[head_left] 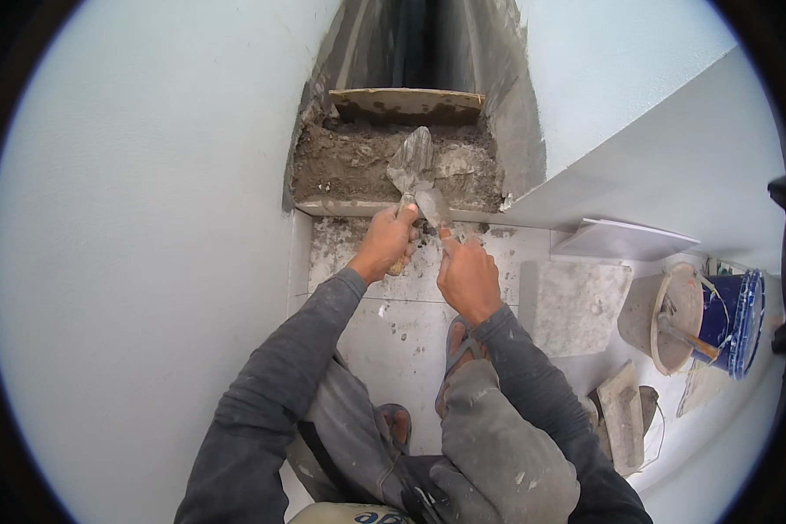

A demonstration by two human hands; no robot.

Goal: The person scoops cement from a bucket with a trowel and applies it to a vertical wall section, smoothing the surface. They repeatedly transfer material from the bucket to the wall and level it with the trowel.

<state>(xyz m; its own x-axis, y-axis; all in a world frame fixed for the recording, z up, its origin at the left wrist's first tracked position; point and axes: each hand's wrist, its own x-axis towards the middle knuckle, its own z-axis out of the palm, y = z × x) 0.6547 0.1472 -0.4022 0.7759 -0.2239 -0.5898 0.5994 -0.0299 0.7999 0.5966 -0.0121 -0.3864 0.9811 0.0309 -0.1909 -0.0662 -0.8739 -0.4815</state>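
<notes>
Wall point(140, 218), pale blue, rises left of your left hand point(386, 243), whose fingers are closed round the wooden handle of a trowel point(413, 155). Its grey-smeared blade points away from you over a rough bed of mortar point(345, 166) ahead of both hands; a board point(408, 107) stands on edge at the bed's far side. Your right hand point(469, 278) grips a smaller trowel point(432, 206) just beside — the two blades overlap in view, but whether they touch cannot be told. Right of that hand lies a stained square slab point(581, 307), and ahead of it a white tile point(624, 240) leans near another wall point(672, 166). Farther right sit a grey bucket point(642, 314), a wooden-handled tool point(690, 338) across its rim, and a blue bucket point(747, 325).
</notes>
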